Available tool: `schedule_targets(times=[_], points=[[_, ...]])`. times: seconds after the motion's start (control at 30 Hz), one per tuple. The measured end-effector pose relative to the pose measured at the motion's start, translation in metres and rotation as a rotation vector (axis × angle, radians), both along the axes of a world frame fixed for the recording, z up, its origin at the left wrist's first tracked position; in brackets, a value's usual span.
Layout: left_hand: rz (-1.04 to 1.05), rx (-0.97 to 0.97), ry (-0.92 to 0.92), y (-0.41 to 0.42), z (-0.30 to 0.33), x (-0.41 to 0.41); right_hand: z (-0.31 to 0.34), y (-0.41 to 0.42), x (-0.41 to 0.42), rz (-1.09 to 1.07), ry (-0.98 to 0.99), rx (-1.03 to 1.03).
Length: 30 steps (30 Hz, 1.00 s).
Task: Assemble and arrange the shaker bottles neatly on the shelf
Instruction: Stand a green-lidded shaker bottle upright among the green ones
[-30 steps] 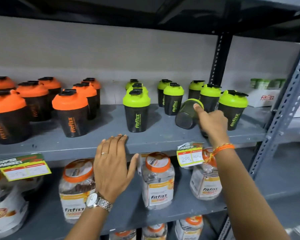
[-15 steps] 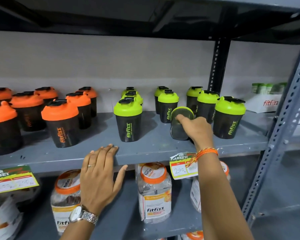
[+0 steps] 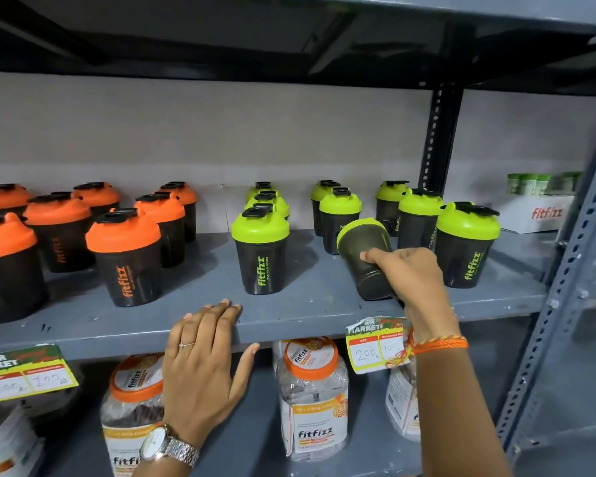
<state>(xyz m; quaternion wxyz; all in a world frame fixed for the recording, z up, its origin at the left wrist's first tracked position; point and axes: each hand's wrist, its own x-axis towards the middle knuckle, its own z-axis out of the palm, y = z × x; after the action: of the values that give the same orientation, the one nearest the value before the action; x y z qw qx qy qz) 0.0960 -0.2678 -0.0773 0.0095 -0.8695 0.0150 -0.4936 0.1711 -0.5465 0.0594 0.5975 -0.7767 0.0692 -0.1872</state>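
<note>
My right hand [image 3: 408, 273] grips a dark shaker cup [image 3: 367, 256] with a green rim and no lid, tilted with its open top toward the upper left, just above the grey shelf [image 3: 193, 325]. My left hand [image 3: 203, 359] lies flat on the shelf's front edge with fingers apart, holding nothing. Several green-lidded shakers stand upright around the cup: one [image 3: 261, 251] to its left and one [image 3: 466, 244] to its right. Several orange-lidded shakers stand at the left, the nearest [image 3: 126, 256] in front.
Clear jars with orange lids [image 3: 312, 401] fill the lower shelf. Price tags [image 3: 375, 349] [image 3: 25, 376] hang from the shelf edge. A perforated metal upright [image 3: 565, 297] stands at the right, a dark post [image 3: 439, 139] behind. A white box [image 3: 537, 213] sits at the far right.
My right hand has brought the lidless cup forward and lower, toward the shelf's front, in the gap between the green shakers. My left hand stays on the edge.
</note>
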Motion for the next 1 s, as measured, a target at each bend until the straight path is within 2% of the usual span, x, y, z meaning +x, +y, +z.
schedule_targets(times=[0.1, 0.27, 0.43, 0.53, 0.7, 0.83, 1.0], points=[[-0.004, -0.007, 0.003, -0.001, -0.001, 0.0, -0.001, -0.008, 0.001, 0.182, -0.033, 0.3], [-0.007, -0.015, 0.013, -0.001, -0.001, 0.0, 0.0, -0.012, -0.001, 0.467, -0.13, 0.553], [-0.007, -0.014, 0.029, 0.0, 0.0, -0.001, 0.005, -0.016, 0.002, 0.783, -0.132, 0.757], [-0.011, -0.019, 0.03, 0.0, 0.0, -0.002, 0.01, -0.015, 0.009, 0.84, -0.078, 0.745], [-0.009, -0.016, 0.022, -0.001, 0.0, -0.002, 0.013, -0.003, 0.022, 0.798, -0.001, 0.604], [-0.011, -0.014, 0.025, -0.002, 0.002, -0.004, 0.01, -0.003, 0.037, 0.785, -0.042, 0.506], [-0.006, -0.013, 0.017, -0.003, 0.002, -0.005, 0.006, -0.014, 0.058, 0.791, -0.079, 0.485]])
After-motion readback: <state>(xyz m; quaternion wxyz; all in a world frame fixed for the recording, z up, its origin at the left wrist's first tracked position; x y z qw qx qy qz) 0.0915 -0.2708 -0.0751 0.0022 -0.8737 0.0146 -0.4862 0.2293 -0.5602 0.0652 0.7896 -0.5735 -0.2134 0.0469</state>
